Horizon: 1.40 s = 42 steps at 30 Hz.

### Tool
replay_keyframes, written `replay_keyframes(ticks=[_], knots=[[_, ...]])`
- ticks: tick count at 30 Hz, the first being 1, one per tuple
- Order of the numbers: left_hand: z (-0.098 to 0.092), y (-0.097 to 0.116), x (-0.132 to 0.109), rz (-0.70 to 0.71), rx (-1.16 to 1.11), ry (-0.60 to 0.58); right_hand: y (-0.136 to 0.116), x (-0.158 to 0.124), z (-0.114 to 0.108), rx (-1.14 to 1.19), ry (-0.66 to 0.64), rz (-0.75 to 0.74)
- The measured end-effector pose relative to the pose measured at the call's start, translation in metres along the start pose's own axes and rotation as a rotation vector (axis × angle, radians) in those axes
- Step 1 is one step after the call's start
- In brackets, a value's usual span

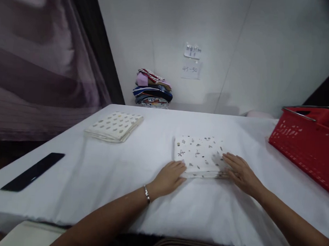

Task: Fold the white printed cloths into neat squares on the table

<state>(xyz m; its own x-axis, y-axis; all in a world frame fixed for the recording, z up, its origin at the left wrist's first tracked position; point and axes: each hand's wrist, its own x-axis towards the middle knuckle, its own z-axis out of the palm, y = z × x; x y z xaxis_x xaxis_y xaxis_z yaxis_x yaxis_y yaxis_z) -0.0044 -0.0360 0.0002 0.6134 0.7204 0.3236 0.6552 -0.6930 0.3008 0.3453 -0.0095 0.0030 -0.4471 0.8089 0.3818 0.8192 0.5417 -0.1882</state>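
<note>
A folded white cloth (198, 154) with small grey and dark leaf-like prints lies on the white-covered table in front of me. My left hand (169, 178), a silver bracelet on its wrist, rests against the cloth's near left corner. Its fingertips touch the top and the thumb lies at the front edge. At the cloth's right side is my right hand (242, 174), fingers stretched out over the edge. Both hands are open. Further left lies a second folded cloth (115, 125), cream with a grey print.
A dark flat object (33, 172) lies at the table's left. A red plastic basket (308, 143) with a metal handle stands on the right. Behind the table's far edge rises a pile of folded fabrics (153, 90) against the wall. Paper signs (191, 69) hang above.
</note>
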Motion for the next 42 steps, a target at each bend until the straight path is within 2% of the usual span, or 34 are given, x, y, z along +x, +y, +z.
replay_keyframes(ticks=[2, 5, 8, 10, 12, 15, 17, 19, 21, 25, 27, 30, 33, 37, 39, 42], knots=[[0.001, 0.005, 0.000, -0.009, -0.011, -0.047, -0.004, 0.008, 0.012, 0.000, -0.073, 0.030], [-0.001, 0.008, -0.003, -0.007, -0.068, -0.053, 0.000, 0.008, 0.031, -0.023, -0.152, 0.052], [-0.006, -0.002, -0.001, -0.084, -0.193, 0.020, 0.009, 0.005, 0.037, -0.015, -0.207, 0.062], [-0.008, -0.017, 0.007, -0.240, -0.260, 0.113, 0.014, 0.011, 0.035, 0.018, -0.245, 0.084], [-0.008, -0.035, 0.023, -0.440, -0.295, 0.184, 0.018, 0.025, 0.032, 0.052, -0.219, 0.113], [-0.009, -0.062, 0.053, -0.724, -0.293, 0.159, 0.030, 0.059, 0.037, 0.064, -0.081, 0.156], [-0.008, -0.074, 0.073, -0.833, -0.258, 0.120, 0.044, 0.081, 0.048, 0.029, 0.005, 0.199], [-0.007, -0.082, 0.091, -0.865, -0.225, 0.103, 0.061, 0.099, 0.062, -0.029, 0.052, 0.262], [-0.004, -0.087, 0.105, -0.873, -0.203, 0.100, 0.077, 0.108, 0.076, -0.063, 0.046, 0.310], [0.003, -0.095, 0.125, -0.886, -0.152, 0.084, 0.093, 0.110, 0.091, -0.034, -0.017, 0.306], [0.006, -0.099, 0.132, -0.897, -0.145, 0.072, 0.096, 0.108, 0.091, -0.006, -0.030, 0.365], [0.010, -0.103, 0.136, -0.923, -0.181, 0.059, 0.099, 0.108, 0.084, 0.026, -0.036, 0.510], [0.009, -0.106, 0.139, -0.940, -0.344, 0.109, 0.098, 0.110, 0.076, 0.047, -0.040, 0.602], [-0.001, -0.118, 0.149, -0.942, -0.485, 0.227, 0.091, 0.123, 0.076, 0.083, -0.034, 0.607], [-0.008, -0.130, 0.155, -0.954, -0.476, 0.266, 0.085, 0.136, 0.082, 0.105, -0.008, 0.593], [-0.011, -0.150, 0.159, -1.013, -0.403, 0.261, 0.074, 0.156, 0.095, 0.094, 0.015, 0.529]])
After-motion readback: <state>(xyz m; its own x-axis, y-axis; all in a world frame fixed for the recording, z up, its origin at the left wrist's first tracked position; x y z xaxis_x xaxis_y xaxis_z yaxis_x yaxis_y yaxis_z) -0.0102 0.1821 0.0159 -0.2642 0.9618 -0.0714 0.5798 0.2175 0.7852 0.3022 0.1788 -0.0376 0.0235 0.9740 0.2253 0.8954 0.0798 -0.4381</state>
